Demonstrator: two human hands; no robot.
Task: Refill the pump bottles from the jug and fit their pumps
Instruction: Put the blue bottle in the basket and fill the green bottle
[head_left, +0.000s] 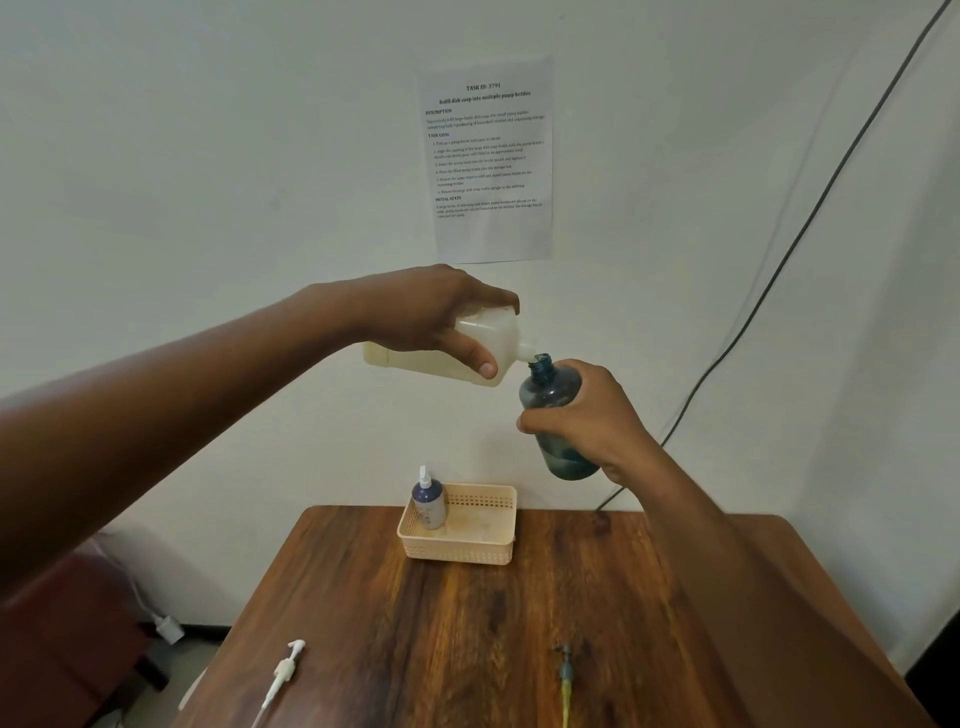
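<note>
My left hand (441, 317) grips a translucent white jug (488, 332), tipped on its side high above the table, its spout touching the open mouth of a blue see-through bottle (550, 400). My right hand (597, 421) holds that bottle around its middle, tilted slightly left; a little liquid sits at its bottom. A purple bottle (430, 501) with a white pump fitted stands in the beige basket (467, 551). A loose white pump (283, 673) lies at the table's near left. A blue pump with a yellow tube (564, 675) lies at the near right.
The wooden table (415, 623) stands against a white wall with a printed sheet (488, 161) taped up. A black cable (779, 260) runs down the wall at right. A dark red seat (67, 623) and a white plug (169, 627) sit at the lower left.
</note>
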